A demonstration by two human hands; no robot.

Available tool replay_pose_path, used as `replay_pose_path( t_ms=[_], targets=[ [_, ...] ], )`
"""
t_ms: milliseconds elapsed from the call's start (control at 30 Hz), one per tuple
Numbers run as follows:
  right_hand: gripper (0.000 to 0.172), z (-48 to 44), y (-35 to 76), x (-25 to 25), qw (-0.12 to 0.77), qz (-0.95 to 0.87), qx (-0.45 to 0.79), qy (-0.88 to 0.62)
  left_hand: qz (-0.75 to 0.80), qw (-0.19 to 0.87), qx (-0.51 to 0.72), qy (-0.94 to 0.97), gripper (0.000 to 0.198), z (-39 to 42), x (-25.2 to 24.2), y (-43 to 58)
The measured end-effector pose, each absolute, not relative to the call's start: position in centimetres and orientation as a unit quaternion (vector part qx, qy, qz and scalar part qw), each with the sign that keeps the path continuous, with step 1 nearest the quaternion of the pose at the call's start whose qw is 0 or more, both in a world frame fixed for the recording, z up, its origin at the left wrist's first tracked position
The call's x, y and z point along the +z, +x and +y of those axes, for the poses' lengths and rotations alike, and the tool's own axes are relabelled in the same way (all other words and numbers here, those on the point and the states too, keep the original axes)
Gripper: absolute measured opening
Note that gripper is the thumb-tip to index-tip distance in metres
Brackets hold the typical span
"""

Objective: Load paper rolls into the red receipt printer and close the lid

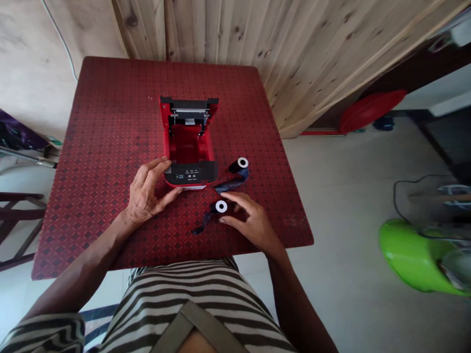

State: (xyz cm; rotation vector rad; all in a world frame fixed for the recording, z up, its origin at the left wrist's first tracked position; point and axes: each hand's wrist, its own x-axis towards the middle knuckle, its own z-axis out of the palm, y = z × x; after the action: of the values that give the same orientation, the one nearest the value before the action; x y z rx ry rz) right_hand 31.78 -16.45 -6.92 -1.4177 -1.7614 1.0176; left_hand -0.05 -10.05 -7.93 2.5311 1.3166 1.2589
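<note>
On the table sits a small red-and-black label printer, its lid raised and its red paper bay bare inside. My left hand grips the printer's front left corner, fingers on the side and thumb along the front edge. Close to its front right lies a roll of dark paper, white-ringed at the end, with a loose tail trailing left. Around that roll my right hand is spread, index finger above and thumb below, with a gap showing. A second dark roll lies farther back, its tail unrolled toward the printer.
The red patterned table stands against a wooden plank wall. Right of it, on the floor, are a bright green plastic container and a cable. A wooden chair stands at the left.
</note>
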Motion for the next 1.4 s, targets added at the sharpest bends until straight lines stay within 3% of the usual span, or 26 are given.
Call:
replay_pose_path(
  t_ms=[200,367,500,667,800,1067,1267,1400],
  targets=[
    [0.028,-16.3,29.9,-7.1,0.351,-0.678,0.369,-0.53,0.426,0.001,0.391,0.816,0.073,-10.1,-7.8,0.0],
    [0.037,-15.6,31.4,1.7,0.288,-0.769,0.377,-0.428,0.427,0.014,0.397,0.812,0.073,-10.2,-7.9,0.0],
    [0.035,-10.8,29.2,6.0,0.278,-0.845,0.218,-0.401,0.431,0.017,0.389,0.814,0.071,-10.3,-7.9,0.0],
    [0.026,-3.2,23.7,2.4,0.149,-0.907,0.113,-0.379,0.426,0.017,0.393,0.815,0.07,-10.3,-7.8,0.1],
    [0.032,-1.0,21.2,0.0,0.062,-0.911,0.074,-0.401,0.419,0.022,0.399,0.815,0.07,-10.4,-7.9,0.2],
    [0.026,0.0,20.1,1.6,-0.077,-0.888,0.117,-0.438,0.424,0.036,0.4,0.812,0.075,-10.5,-7.9,0.1],
    [0.025,0.4,20.0,1.6,-0.058,-0.887,0.158,-0.43,0.423,0.04,0.401,0.812,0.077,-10.5,-7.9,0.2],
    [0.028,-0.7,21.9,2.0,0.05,-0.895,0.199,-0.397,0.424,0.044,0.398,0.812,0.075,-10.5,-7.8,0.1]
  ],
)
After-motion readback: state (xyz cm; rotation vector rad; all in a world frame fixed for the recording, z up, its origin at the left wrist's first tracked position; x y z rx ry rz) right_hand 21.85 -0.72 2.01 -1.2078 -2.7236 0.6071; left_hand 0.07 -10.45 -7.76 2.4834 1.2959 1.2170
